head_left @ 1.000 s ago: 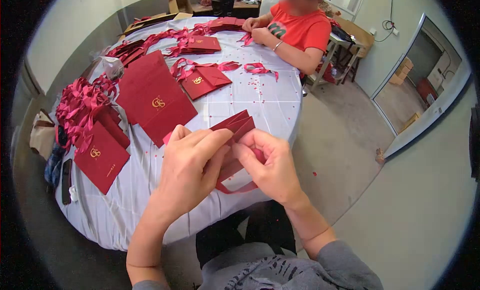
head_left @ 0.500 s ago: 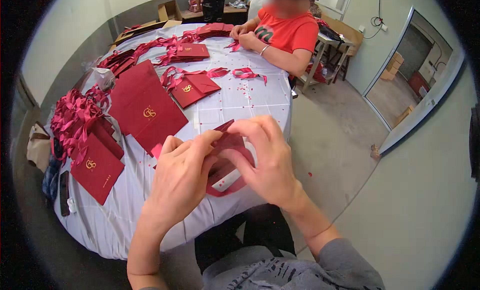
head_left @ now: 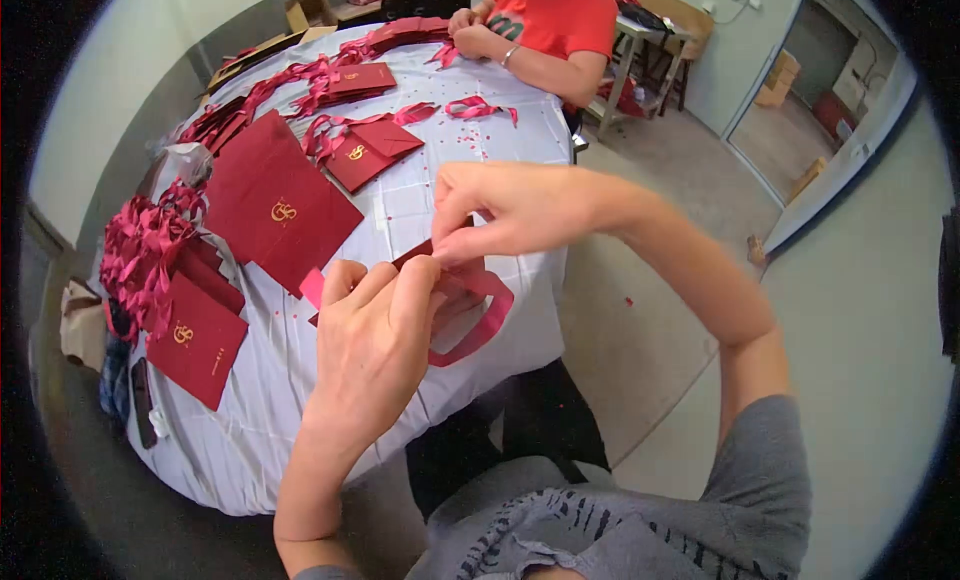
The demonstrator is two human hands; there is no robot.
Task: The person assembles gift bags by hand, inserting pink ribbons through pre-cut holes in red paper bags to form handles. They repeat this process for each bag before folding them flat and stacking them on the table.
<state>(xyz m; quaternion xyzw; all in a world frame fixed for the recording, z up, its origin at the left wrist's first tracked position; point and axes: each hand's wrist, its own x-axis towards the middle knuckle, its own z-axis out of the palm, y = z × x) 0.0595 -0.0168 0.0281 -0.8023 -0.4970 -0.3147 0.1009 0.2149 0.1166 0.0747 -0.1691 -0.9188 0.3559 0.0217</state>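
My left hand [head_left: 375, 330] has its fingers [head_left: 400, 280] curled closed on the folded red paper bag [head_left: 452, 283], which I hold just above the near edge of the table [head_left: 470, 195]. My right hand [head_left: 500, 210] pinches the bag's top edge between thumb and fingertips, almost fully closed. The ribbon handle [head_left: 488, 325] hangs in a loop below. Half a second ago my right hand was lower and covered the bag; now it is raised, and the loop shows freely.
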